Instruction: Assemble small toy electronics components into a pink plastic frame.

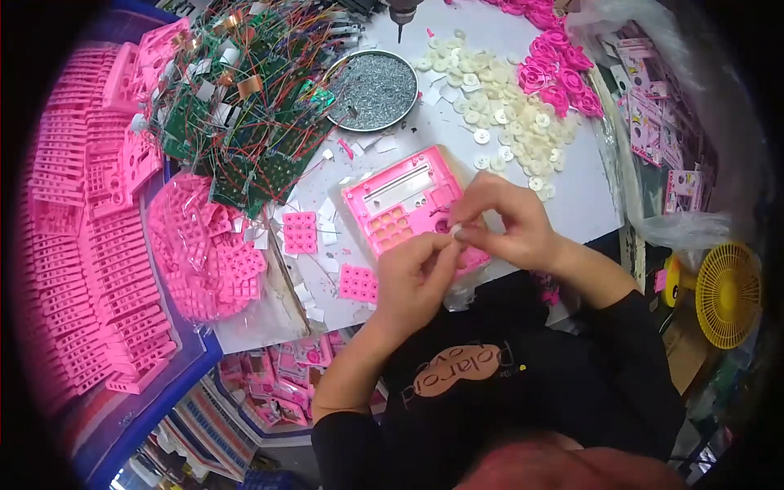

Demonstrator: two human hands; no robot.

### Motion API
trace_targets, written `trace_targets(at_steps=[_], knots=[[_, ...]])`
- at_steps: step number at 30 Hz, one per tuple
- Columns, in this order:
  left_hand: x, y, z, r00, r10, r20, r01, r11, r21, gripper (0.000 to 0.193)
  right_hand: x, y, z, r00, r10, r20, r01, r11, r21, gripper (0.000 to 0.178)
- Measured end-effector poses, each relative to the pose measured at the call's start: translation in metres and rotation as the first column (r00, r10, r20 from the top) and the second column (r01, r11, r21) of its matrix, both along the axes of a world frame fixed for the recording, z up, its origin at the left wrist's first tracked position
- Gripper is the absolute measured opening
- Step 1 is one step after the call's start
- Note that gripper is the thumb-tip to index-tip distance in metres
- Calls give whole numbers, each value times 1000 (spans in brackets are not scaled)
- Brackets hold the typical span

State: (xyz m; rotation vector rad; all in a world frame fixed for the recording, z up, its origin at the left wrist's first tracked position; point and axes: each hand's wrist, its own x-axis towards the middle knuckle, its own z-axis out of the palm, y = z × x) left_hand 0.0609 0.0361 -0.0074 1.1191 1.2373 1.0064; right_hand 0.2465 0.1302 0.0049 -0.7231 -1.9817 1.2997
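Observation:
A pink plastic casing (441, 173), with a clear window strip and a grid of button holes, lies on a pale pad at the table's near middle. Above its right part, my left hand (418, 276) and my right hand (513, 222) meet with pinched fingertips. Between them is a small whitish piece (456, 232), mostly hidden by the fingers, so its exact kind does not show. Two pink rubber keypads (300, 233) lie left of the casing, the nearer one close to my left wrist.
Green circuit boards (261, 167) with tangled wires pile up at the far left. A round tin of screws (372, 91), white plastic discs (523, 122) and an electric screwdriver (402, 15) are beyond the casing. Stacked pink casings (106, 269) fill a blue crate. A yellow fan (729, 294) stands right.

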Motion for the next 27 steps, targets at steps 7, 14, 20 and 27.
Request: trace_targets(at_steps=[7, 14, 20, 27], knots=[[-28, -12, 0, 801, 264, -537, 23, 883, 468, 11, 11, 2, -3, 957, -37, 287, -89, 906, 413, 19], [-29, -5, -24, 646, 237, -725, 252, 830, 497, 22, -5, 0, -5, 959, 8, 284, -118, 921, 371, 18], [-27, -5, -26, 653, 253, -714, 227, 834, 503, 22, -18, 3, -20, 930, -112, 349, -119, 810, 575, 20], [-28, -7, -28, 667, 266, -696, 202, 834, 513, 22, -24, 12, -18, 882, -117, 456, -196, 789, 582, 16]])
